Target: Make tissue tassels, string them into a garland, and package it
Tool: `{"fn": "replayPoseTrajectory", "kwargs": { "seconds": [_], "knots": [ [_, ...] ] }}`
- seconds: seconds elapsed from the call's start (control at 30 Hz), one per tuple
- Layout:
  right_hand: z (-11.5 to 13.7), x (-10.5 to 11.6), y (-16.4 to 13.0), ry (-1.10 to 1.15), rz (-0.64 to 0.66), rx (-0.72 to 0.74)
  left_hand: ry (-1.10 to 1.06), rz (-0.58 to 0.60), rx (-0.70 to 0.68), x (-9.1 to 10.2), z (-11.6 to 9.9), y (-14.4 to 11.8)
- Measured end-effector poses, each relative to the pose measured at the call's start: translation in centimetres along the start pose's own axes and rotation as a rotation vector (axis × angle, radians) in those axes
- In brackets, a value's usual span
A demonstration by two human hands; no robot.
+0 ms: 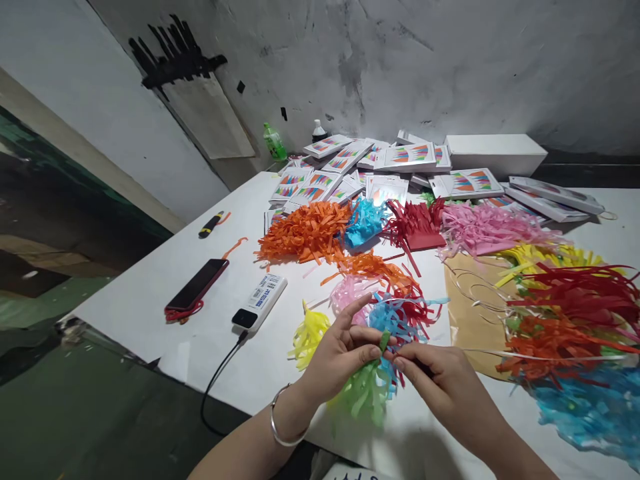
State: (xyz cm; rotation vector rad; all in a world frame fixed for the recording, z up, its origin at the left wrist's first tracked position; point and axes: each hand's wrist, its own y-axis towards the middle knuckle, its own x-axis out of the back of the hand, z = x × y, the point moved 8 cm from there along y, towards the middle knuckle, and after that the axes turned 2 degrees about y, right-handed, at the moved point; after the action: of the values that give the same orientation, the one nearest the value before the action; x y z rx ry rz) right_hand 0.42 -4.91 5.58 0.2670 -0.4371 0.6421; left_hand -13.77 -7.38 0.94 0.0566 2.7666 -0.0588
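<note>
- Your left hand (345, 350) pinches the rolled top of a green tassel (367, 390) between thumb and forefinger, the other fingers lifted and spread above it.
- Your right hand (440, 383) meets it from the other side, fingertips pressed onto the same green neck — both hands close together, just above the table (150, 293) near its front edge.
- The green tassel hangs with its long axis roughly upright: twisted neck on top at your fingertips, fringe pointing down and slightly toward you, fanned over the white surface.
- Behind your hands lies a small cluster of finished tassels — a yellow tassel (309, 337) to the left, then pink, blue, red and orange ones touching each other.
- Further back, loose fringed paper in heaps: an orange pile (305, 233), a blue one, a red one, a pink pile (487, 228).
- To your right, a brown paper sheet (467, 320) carries mixed fringes in red, yellow, orange and blue (overlapping, edges hard to separate).
- Containers: flat printed packs (320, 183) are stacked at the far side; whether they are filled cannot be told. A white box (495, 153) sits shut beside them.
- A green bottle (274, 141) stands upright by the wall.
- Left side: a phone (197, 283) and a white power bank (260, 301), its cable running off the table edge.
- A bangle (283, 427) circles your left wrist.
</note>
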Motion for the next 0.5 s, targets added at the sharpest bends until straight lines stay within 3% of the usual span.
{"fn": "replayPoseTrajectory", "kwargs": {
  "seconds": [0.17, 0.5],
  "knots": [
    [-1.8, -0.3, -0.1, 0.065, -0.03, -0.091, 0.337, 0.02, -0.082, -0.7, -0.6, -0.3],
    [-3.7, -1.6, -0.3, 0.376, -0.082, -0.197, 0.677, -0.022, -0.293, -1.5, -0.9, -1.5]
  ]
}}
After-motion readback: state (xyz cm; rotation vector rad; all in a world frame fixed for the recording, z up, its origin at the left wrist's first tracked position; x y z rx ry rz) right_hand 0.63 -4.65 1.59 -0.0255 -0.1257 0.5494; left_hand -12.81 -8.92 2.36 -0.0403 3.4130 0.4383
